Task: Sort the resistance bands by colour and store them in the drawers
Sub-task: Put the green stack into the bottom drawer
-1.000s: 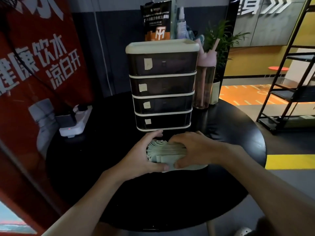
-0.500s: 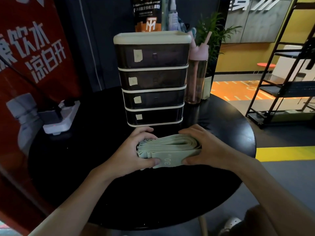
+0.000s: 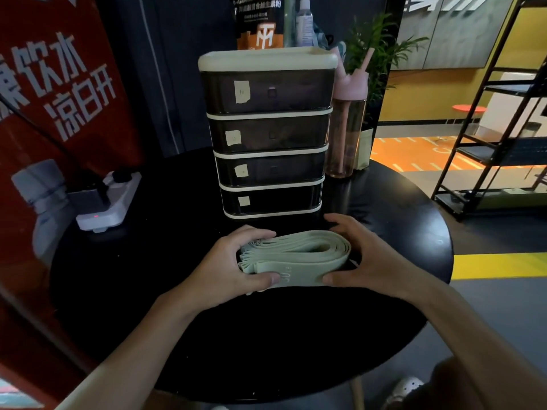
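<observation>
A stack of pale green resistance bands (image 3: pixel 296 255) lies folded flat on the near middle of the round black table (image 3: pixel 266 335). The left hand (image 3: pixel 228 267) holds its left end, with fingers curled over the far side and the thumb on the near side. The right hand (image 3: pixel 370 261) holds the right end the same way. Just past the bands stands a dark drawer unit (image 3: pixel 269 137) with four drawers, all pushed in. To its right is a water bottle (image 3: pixel 346 128) with a pink lid. Far left sits a white power strip (image 3: pixel 109 202).
</observation>
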A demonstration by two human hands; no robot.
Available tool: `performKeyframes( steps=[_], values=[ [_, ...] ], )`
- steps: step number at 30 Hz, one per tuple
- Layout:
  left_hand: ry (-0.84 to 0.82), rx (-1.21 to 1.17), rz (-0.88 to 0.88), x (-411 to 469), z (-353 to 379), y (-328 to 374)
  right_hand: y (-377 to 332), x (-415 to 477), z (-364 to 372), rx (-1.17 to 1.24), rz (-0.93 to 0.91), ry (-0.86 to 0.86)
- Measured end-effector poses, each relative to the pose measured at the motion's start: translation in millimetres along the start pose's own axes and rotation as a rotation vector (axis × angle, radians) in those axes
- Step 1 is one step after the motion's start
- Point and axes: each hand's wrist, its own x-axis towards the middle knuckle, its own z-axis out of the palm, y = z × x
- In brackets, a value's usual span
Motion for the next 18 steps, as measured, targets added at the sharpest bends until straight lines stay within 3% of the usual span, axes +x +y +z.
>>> performKeyframes(
  steps=[8,18],
  values=[
    [-0.078,0.120,0.030,-3,-7,-6,5,-2,12,0.032,-0.022,0.058],
    [-0.026,0.073,0.010,-6,-6,-4,4,-6,20,-0.110,-0.019,0.042]
  ],
)
